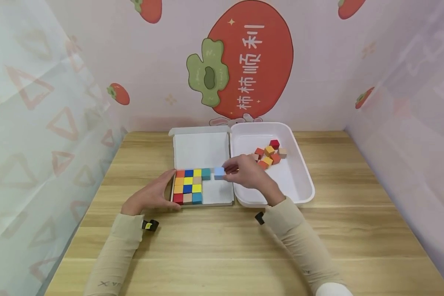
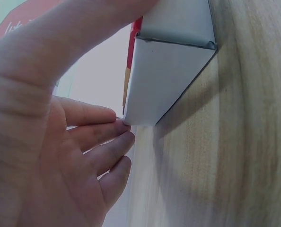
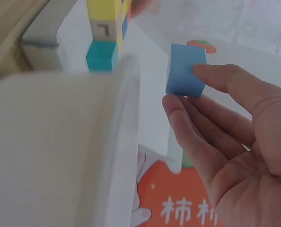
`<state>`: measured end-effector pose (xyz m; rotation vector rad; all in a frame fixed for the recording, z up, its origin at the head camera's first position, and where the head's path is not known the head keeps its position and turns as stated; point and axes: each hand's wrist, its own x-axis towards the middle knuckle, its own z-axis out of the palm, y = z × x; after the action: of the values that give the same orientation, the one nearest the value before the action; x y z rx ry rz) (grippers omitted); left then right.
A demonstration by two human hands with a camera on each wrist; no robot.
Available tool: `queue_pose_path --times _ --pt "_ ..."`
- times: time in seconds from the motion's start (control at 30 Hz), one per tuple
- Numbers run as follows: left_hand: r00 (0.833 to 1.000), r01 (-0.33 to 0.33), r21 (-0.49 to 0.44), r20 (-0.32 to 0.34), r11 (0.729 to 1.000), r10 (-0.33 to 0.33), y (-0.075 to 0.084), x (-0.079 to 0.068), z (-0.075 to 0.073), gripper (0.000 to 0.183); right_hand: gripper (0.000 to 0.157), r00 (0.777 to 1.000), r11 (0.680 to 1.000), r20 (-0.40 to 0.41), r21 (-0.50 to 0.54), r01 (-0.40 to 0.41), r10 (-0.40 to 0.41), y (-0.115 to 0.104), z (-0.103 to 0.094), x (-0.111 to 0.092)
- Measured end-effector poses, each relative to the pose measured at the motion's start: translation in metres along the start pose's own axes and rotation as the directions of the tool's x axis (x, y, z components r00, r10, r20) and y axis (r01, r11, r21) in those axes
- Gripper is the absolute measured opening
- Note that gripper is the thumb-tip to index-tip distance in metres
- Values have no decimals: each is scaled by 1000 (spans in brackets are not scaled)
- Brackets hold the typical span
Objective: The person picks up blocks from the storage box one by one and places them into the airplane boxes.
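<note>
My right hand pinches a light blue cube between thumb and fingertips, over the right part of an open white cardboard box. In the box's left part, several coloured cubes stand in tight rows. A teal cube extends the back row, to the left of the held one. My left hand holds the box's left end between the thumb at the front corner and the fingers at the back corner. In the left wrist view, its fingertips lie right at the white side wall.
Touching the box's right side is a white plastic tray with a raised rim and several loose cubes inside. The box lid lies folded back toward the wall. Wood-grain tabletop runs along the front.
</note>
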<state>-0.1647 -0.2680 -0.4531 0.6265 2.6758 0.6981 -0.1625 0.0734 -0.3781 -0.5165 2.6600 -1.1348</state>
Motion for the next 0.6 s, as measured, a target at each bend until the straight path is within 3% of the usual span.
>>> queue_pose_path --times 0.27,0.6 --pt "1000 -8 0 -5 1000 8 -1 1 2 131 29 1000 999 24 -36 7 -6 -10 32 25" --pt "1000 13 4 -1 1000 -13 -1 2 2 129 25 998 986 51 -168 -26 35 -9 57 42"
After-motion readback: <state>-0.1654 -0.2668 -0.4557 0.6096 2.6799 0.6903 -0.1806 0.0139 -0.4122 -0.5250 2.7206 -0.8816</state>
